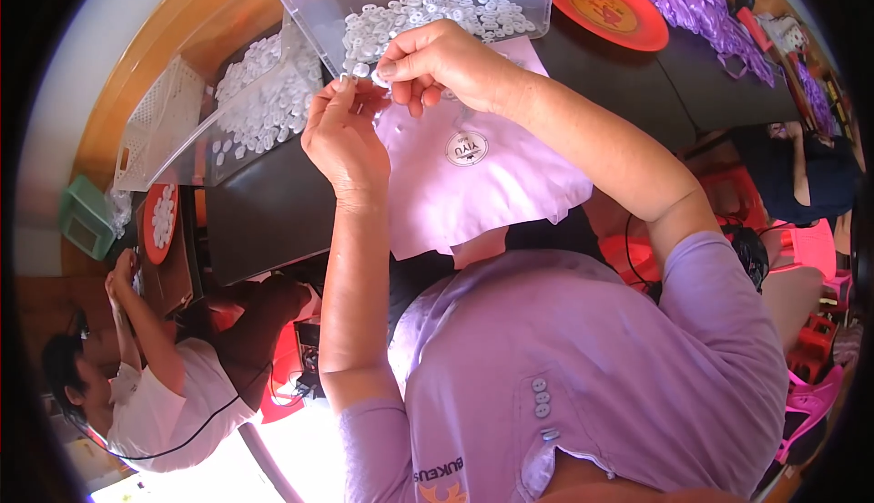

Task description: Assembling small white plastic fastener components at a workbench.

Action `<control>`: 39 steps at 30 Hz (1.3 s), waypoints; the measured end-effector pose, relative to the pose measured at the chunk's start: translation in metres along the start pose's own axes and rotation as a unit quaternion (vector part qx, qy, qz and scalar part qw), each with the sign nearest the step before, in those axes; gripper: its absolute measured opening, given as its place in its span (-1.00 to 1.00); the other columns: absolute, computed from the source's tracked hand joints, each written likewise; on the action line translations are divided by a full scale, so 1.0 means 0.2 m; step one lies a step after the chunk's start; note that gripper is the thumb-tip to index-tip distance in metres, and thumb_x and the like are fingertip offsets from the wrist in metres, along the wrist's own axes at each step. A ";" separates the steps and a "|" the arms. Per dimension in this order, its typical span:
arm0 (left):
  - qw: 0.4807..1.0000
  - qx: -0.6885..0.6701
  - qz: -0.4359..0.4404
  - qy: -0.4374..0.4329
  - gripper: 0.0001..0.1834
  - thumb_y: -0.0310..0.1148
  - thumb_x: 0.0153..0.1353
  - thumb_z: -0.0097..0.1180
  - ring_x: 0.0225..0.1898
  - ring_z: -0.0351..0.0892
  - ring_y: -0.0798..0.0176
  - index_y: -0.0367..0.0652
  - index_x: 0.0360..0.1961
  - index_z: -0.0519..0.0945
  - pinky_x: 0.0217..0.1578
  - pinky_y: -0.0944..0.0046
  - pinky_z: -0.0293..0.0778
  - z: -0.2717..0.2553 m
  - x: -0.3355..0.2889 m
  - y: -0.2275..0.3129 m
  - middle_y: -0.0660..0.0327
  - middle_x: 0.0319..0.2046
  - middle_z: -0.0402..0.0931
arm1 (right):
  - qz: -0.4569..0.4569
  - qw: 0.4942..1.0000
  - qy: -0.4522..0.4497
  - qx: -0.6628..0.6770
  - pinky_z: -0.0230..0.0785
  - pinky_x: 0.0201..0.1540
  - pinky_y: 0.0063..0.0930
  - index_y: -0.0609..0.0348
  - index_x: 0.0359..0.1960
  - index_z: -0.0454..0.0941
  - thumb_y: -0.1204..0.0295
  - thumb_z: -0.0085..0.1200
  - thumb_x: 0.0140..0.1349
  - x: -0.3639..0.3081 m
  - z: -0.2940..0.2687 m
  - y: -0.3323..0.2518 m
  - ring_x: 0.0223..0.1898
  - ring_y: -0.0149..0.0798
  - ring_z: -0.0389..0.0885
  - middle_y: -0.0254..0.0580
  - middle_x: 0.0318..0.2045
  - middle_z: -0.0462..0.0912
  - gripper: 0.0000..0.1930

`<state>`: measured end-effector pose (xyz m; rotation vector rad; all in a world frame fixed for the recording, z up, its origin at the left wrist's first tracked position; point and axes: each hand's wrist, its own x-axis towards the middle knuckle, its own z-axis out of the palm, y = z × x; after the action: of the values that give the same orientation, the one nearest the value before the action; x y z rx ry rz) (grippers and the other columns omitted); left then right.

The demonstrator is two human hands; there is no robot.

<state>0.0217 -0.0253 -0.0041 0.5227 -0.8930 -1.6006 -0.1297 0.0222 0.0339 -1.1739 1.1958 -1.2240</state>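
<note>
My left hand point(349, 134) and my right hand point(448, 64) are raised close together at the front edge of a clear plastic bin point(314, 11). Both are closed in a pinch. At the left fingertips shows a small white plastic piece point(361, 71); another white bit sits by my right thumb and forefinger, partly covered by the fingers. Many small white plastic pieces point(428, 16), roundish with holes, lie heaped in the bin. Beneath my hands a pink cloth point(510, 175) with a round printed label spreads over the table edge and my lap.
To the left, a second clear container point(182, 152) holds more white pieces, beside a white perforated basket point(155, 125). A red plate point(612, 7) and purple ribbon point(696, 2) lie at the far right. At left sits a co-worker point(173, 385) near a plate point(159, 221) of white pieces and a green basket point(86, 216).
</note>
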 end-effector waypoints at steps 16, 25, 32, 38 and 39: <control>0.992 0.116 -0.028 -0.035 -0.86 -0.48 0.17 0.14 -0.52 0.52 0.21 -0.37 -0.32 0.51 -0.53 0.31 0.38 0.02 -0.05 -0.01 0.09 -0.48 0.54 | -0.031 0.997 0.057 0.030 0.30 -0.53 -0.60 0.25 -0.34 0.60 0.38 0.11 0.21 -0.01 -0.06 0.04 -0.57 -0.35 0.60 -0.22 -0.55 0.62 -0.83; 0.989 0.139 -0.012 -0.043 -0.86 -0.48 0.20 0.13 -0.54 0.52 0.25 -0.38 -0.31 0.53 -0.55 0.33 0.38 0.01 -0.05 -0.02 0.11 -0.49 0.55 | -0.041 0.998 0.048 -0.010 0.35 -0.49 -0.59 0.25 -0.33 0.60 0.35 0.11 0.22 -0.01 -0.06 0.04 -0.52 -0.39 0.59 -0.27 -0.54 0.60 -0.81; 0.987 0.157 0.005 -0.044 -0.87 -0.50 0.20 0.13 -0.55 0.51 0.27 -0.39 -0.33 0.54 -0.57 0.34 0.38 0.02 -0.06 -0.02 0.12 -0.50 0.54 | -0.036 0.998 0.038 -0.032 0.35 -0.49 -0.58 0.26 -0.36 0.60 0.34 0.12 0.22 -0.02 -0.07 0.02 -0.53 -0.41 0.58 -0.28 -0.56 0.59 -0.80; 0.984 0.170 0.010 -0.052 -0.86 -0.48 0.21 0.14 -0.54 0.51 0.28 -0.39 -0.32 0.55 -0.55 0.35 0.39 0.03 -0.06 -0.03 0.12 -0.50 0.54 | -0.040 0.998 0.021 -0.033 0.30 -0.52 -0.59 0.24 -0.39 0.60 0.35 0.14 0.21 -0.01 -0.06 0.05 -0.56 -0.41 0.56 -0.28 -0.59 0.58 -0.82; 0.983 0.174 0.011 -0.062 -0.86 -0.48 0.22 0.14 -0.53 0.51 0.28 -0.39 -0.31 0.55 -0.54 0.35 0.40 0.03 -0.07 -0.03 0.12 -0.49 0.54 | -0.044 0.999 0.009 -0.030 0.28 -0.53 -0.60 0.23 -0.40 0.60 0.35 0.14 0.21 -0.01 -0.06 0.06 -0.57 -0.41 0.55 -0.28 -0.59 0.58 -0.82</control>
<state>0.0166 -0.0102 -0.0066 0.6586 -1.2815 -1.4760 -0.1412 0.0237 0.0224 -1.2730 1.2121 -1.2738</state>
